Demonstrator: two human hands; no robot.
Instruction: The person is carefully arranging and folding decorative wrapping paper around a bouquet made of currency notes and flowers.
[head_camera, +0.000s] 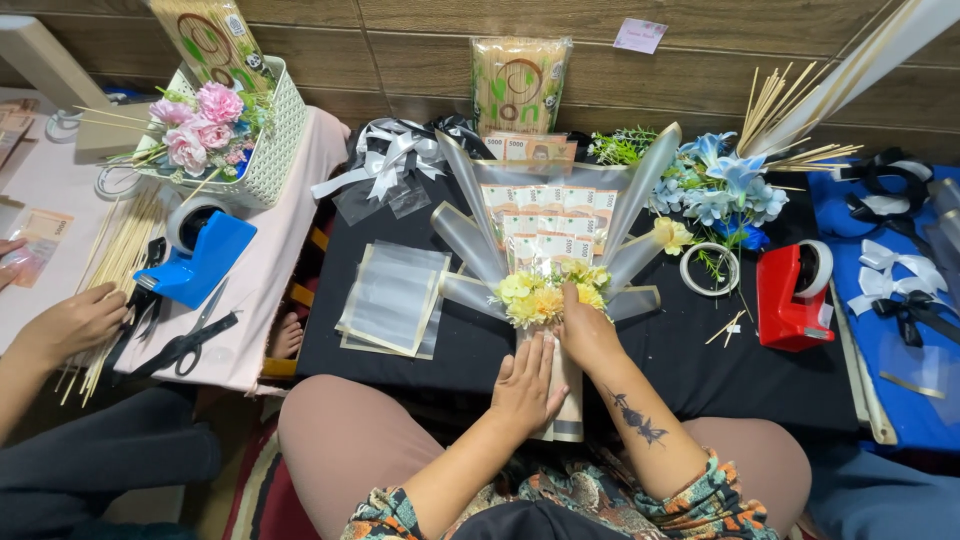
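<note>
Both knees sat nearest, at 6 o'clock, with the person's 2 forearms reaching out over them to the black desk (760, 370). The left hand (525, 385) lay flat on the wrapped stem of the bouquet (545, 265), fingers spread, pressing it down. The right hand (585, 325) had its grip pinched in among the yellow flowers (540, 297) at the collar; what the fingertips held was hidden by the petals.

The bouquet lay at the middle of the desk, its fan of folded banknotes (545, 220) and clear cones pointing to 12 o'clock.

To my eye the risks were these. The stem stuck out past the near edge, so a lifted left palm could have let the whole thing tip into the lap. A hard tug at the yellow blooms might have pulled them loose or shifted the tiers of notes. The blue flowers (720, 190) and a loose roll of tape (710, 268) at 2 o'clock lay close enough for a cone to sweep them. Clear sleeves (392, 298) at 9 o'clock would slide easily.

Another person's hand (75, 322) rested far off at 9 o'clock by the scissors (185, 345).
</note>
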